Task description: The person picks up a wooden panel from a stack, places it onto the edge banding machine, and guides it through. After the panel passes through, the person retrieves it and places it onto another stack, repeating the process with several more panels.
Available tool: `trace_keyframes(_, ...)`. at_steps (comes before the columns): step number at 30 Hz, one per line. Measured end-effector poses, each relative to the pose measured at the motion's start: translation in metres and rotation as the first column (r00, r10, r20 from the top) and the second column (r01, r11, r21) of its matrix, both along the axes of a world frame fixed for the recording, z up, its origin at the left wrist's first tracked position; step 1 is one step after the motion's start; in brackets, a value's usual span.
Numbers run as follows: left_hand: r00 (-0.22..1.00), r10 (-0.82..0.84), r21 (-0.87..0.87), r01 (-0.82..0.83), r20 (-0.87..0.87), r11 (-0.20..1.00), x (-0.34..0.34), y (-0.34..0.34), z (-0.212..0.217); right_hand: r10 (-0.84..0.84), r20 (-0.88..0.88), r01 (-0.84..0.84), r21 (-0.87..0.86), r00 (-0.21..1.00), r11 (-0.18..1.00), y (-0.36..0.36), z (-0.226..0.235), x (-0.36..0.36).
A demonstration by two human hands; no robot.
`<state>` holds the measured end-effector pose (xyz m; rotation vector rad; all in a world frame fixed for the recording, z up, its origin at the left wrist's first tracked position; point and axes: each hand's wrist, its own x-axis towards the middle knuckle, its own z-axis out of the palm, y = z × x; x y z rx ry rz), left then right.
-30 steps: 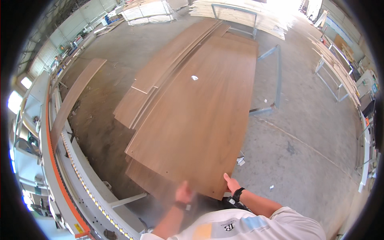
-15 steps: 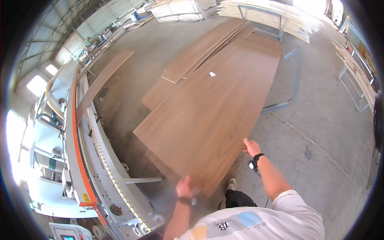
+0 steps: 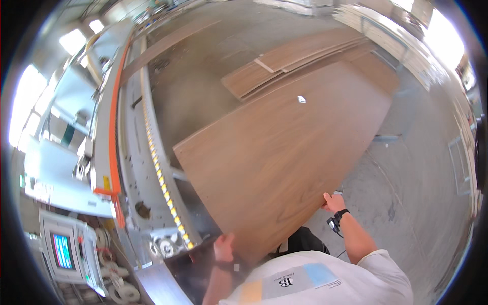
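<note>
A large brown wood-grain panel (image 3: pixel 284 147) slants across the middle, its near end close to my body. My right hand (image 3: pixel 333 202) grips the panel's right edge, thumb on top and fingers underneath. At the panel's near left edge is my left hand (image 3: pixel 223 247), closed on the board and slightly blurred. A small white scrap (image 3: pixel 301 99) lies on the panel's face. More brown boards (image 3: pixel 305 53) are stacked beyond it.
Along the left runs a long machine with an orange rail (image 3: pixel 116 137) and a yellow-studded roller track (image 3: pixel 165 188). Its control screen (image 3: pixel 62 250) is at lower left. A narrow brown strip (image 3: pixel 168 46) rests across the machine. Pale boards (image 3: pixel 391 38) are stacked at far right.
My view has turned, and the panel's near end now lies closer to the machine. My right hand, earlier beside the edge with looser fingers, now clasps it. My left hand has moved with the panel.
</note>
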<state>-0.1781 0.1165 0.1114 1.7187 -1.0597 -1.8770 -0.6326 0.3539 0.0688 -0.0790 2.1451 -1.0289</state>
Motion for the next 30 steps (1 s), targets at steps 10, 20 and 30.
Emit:
trace_keyframes(10,0.997,0.078,-0.091,-0.075,0.023,0.993,0.215,-0.014,0.055,0.26,0.21,-0.268,0.009,0.942,0.963,-0.037,0.054,0.211)
trace_keyframes(20,0.858,0.353,-0.195,-0.299,0.374,0.934,0.403,-0.022,0.029,0.755,0.388,-0.789,-0.104,0.528,0.605,-0.047,0.03,0.334)
trace_keyframes(30,0.81,0.42,-0.481,-0.2,0.41,0.853,0.424,-0.031,0.006,0.837,0.115,-0.844,0.121,0.534,0.522,-0.137,0.068,0.289)
